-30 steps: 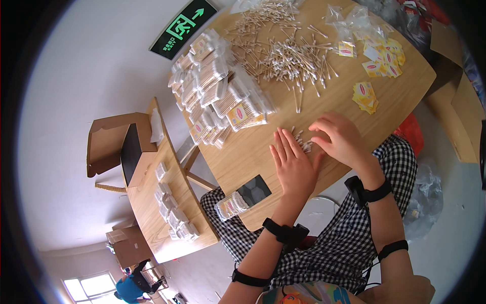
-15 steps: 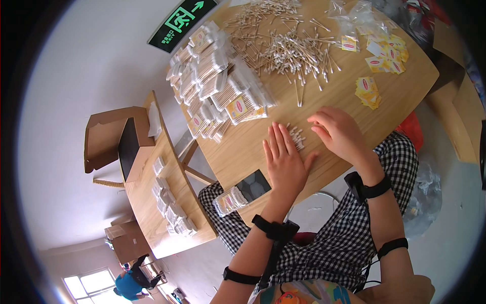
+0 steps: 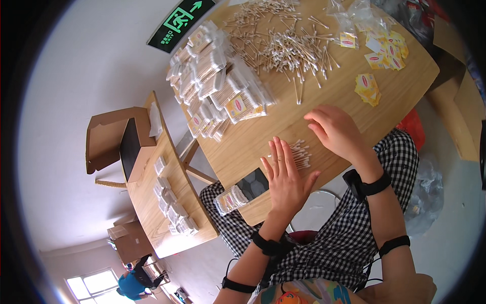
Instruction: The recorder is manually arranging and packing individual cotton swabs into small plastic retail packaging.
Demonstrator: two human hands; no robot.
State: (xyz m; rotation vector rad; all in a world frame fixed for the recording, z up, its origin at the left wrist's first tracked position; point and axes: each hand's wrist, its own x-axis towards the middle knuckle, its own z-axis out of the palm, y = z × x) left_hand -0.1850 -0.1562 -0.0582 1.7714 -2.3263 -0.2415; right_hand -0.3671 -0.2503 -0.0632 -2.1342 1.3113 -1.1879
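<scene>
My left hand (image 3: pixel 284 180) is stretched out flat with its fingers extended, lying over part of a small row of cotton swabs (image 3: pixel 302 155) on the table. The swabs' white tips and sticks show to the right of its fingers; some are hidden under the hand. My right hand (image 3: pixel 336 130) hovers just beyond the row, fingers loosely bent and thumb apart, with nothing visible in it. Left of my left hand, by the table's near edge, are a dark flat rectangular object (image 3: pixel 254 184) and a clear pack of cotton swabs (image 3: pixel 231 199).
A heap of packed swabs (image 3: pixel 217 86) stands at the table's far left. Loose cotton swabs (image 3: pixel 298 53) spread across the far middle. Yellow cards (image 3: pixel 367 89) and clear plastic bags (image 3: pixel 357 17) lie on the right. A side table (image 3: pixel 187 202) holds more packs and an open carton (image 3: pixel 114 137).
My left hand has drawn back toward me, uncovering more of the swab row. My right hand has stayed almost in place.
</scene>
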